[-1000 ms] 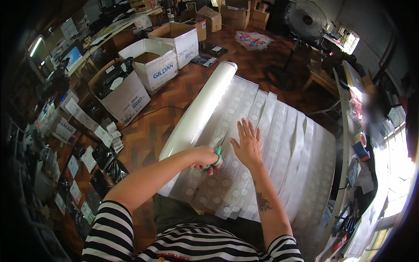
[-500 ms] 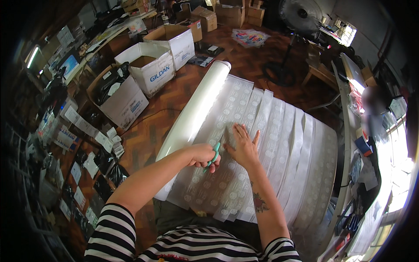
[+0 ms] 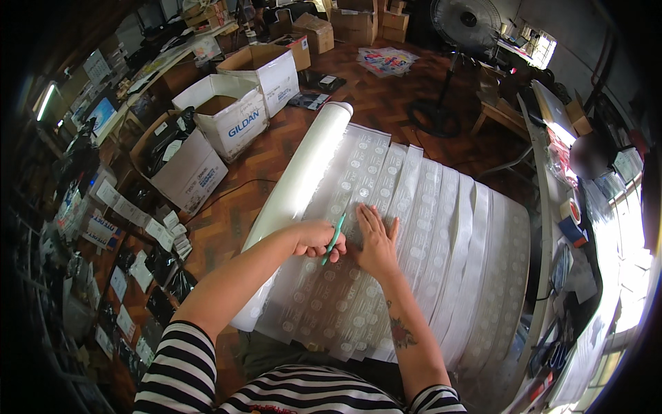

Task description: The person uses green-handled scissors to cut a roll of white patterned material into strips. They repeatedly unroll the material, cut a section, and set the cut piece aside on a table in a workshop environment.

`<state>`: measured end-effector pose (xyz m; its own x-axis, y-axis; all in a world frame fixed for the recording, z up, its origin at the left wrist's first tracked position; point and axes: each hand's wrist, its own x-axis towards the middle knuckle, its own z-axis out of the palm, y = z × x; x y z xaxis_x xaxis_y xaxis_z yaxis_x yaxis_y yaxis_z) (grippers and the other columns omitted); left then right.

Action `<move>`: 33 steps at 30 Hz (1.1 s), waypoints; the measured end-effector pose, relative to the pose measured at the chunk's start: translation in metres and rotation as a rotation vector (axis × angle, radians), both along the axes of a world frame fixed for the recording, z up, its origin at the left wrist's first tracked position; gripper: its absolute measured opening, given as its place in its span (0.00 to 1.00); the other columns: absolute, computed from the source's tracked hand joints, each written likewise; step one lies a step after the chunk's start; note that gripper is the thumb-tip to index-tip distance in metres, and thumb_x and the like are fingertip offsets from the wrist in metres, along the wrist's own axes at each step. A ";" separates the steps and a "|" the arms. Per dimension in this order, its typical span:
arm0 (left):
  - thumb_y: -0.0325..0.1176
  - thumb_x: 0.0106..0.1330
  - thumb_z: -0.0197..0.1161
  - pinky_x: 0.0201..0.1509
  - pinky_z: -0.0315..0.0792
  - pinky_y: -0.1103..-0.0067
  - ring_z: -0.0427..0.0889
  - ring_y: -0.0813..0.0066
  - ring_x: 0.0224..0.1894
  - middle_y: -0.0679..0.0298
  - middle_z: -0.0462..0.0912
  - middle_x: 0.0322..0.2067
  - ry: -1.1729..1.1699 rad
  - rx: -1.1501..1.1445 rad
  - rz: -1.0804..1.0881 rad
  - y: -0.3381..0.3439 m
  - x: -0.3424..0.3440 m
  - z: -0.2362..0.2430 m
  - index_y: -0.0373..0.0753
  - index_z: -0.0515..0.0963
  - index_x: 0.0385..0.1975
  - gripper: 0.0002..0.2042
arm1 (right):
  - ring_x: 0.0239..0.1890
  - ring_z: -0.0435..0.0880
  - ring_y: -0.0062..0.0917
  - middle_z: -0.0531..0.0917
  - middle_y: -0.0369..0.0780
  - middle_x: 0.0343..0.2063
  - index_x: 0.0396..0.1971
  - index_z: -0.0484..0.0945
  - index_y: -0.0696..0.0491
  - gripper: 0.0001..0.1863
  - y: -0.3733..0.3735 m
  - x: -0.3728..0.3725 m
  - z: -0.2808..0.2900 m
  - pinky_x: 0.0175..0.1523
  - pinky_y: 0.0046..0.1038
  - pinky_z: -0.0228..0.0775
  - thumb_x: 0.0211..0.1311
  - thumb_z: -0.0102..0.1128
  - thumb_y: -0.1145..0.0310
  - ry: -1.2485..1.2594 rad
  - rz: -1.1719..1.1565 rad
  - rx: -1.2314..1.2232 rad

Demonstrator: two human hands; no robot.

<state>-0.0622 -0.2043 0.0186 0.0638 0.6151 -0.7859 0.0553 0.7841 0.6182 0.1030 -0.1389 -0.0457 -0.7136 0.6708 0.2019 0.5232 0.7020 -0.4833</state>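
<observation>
My left hand (image 3: 316, 240) is closed around the teal handles of a pair of scissors (image 3: 334, 240); the blades are hard to make out against the film. Beneath them lies translucent film (image 3: 303, 293) printed with rows of pale round marks. To the right, my right hand (image 3: 376, 248) rests flat on the same film with its fingers stretched out, its thumb side close to the scissors. A thick pale roll of film (image 3: 301, 172) runs along the left of the sheet. Several long strips (image 3: 441, 238) lie side by side and partly overlap on the right.
Large open cartons (image 3: 231, 121) stand on the parquet floor at the far left, one with black bags inside. Packed pouches (image 3: 138, 272) lie at the left. A standing fan (image 3: 452, 76) is at the back. A cluttered bench (image 3: 545, 186) runs along the right.
The film and roll have shifted slightly left and nearer in the picture. My right hand sits a little lower and farther left. My left hand keeps hold of the scissors.
</observation>
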 end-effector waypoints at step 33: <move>0.35 0.54 0.62 0.11 0.43 0.89 0.56 0.91 0.11 0.66 0.76 0.19 -0.067 0.076 -0.043 0.110 -0.044 -0.013 0.36 0.77 0.29 0.09 | 0.69 0.52 0.32 0.62 0.39 0.63 0.62 0.59 0.54 0.39 0.000 -0.003 0.004 0.67 0.58 0.27 0.55 0.59 0.49 -0.047 0.020 0.024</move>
